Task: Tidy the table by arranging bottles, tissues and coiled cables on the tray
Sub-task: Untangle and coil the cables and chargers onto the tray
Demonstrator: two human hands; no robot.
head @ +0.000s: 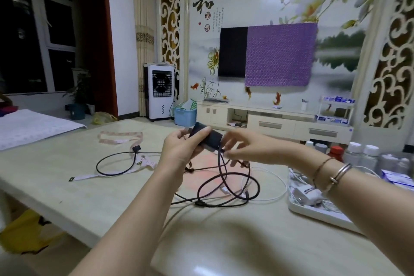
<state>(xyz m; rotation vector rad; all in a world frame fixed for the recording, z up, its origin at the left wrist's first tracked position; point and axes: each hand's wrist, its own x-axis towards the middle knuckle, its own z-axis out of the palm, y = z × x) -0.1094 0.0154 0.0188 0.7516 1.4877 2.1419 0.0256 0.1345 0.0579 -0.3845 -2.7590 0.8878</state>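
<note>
The left hand (179, 148) grips a black adapter (207, 138) raised above the surface (89, 197), likely as an anchor for coiling. The right hand (240, 148) pinches its cable (224, 177) just below, the rest trailing in loose loops. The tray (318, 214) waits at right, bottles (358, 152) behind it.

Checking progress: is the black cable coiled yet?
No. The black cable sprawls in loose loops on the table.
</note>
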